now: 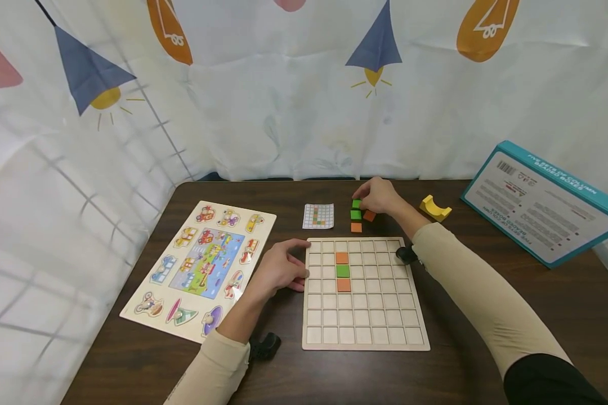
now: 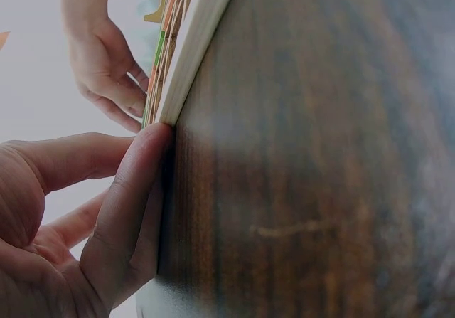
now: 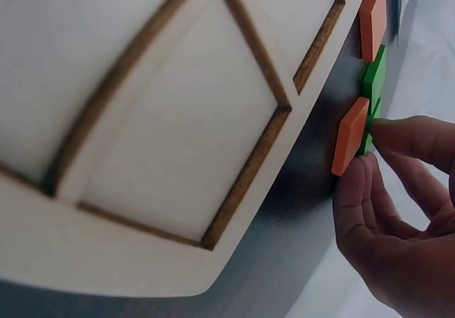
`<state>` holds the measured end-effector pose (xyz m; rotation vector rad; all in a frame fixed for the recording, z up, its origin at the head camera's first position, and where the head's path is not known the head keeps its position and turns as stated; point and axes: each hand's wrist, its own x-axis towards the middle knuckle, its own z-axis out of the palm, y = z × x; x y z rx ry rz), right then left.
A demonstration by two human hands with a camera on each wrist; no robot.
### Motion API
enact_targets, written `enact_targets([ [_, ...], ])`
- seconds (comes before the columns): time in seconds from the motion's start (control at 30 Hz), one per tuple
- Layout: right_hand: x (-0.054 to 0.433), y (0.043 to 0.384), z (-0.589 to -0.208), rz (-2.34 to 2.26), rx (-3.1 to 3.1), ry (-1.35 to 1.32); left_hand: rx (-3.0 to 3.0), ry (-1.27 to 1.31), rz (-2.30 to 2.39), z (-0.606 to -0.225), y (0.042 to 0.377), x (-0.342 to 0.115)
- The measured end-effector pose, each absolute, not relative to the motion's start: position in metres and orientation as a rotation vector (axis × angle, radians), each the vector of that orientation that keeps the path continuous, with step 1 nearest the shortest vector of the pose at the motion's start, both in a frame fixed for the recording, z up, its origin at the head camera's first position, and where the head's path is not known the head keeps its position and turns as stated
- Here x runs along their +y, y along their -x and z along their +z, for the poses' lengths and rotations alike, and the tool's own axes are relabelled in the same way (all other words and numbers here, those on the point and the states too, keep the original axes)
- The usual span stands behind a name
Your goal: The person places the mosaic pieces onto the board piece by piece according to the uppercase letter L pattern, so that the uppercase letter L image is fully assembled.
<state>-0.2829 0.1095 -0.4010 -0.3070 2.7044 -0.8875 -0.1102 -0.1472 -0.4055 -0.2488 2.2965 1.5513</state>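
Note:
The wooden grid board holds an orange square tile, a green tile and another orange tile in one column. My left hand touches the board's left edge near its upper corner; a fingertip presses the rim in the left wrist view. Beyond the board, my right hand pinches a green square tile, mostly covered by the fingers in the right wrist view. Beside it lie another green tile and two orange tiles, one nearer and one to the right.
A small printed pattern card lies behind the board. Left is a knobbed picture puzzle. A yellow arched block and a teal-edged box stand at the right. A patterned curtain hangs behind the table.

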Motion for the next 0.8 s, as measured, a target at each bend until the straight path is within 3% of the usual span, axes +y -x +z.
enact_targets([
  [0.8, 0.1057, 0.2808, -0.3978, -0.805, 2.765, 0.370, 2.302, 0.230, 1.543, -0.4093, 0.1109, -0.1480],
])
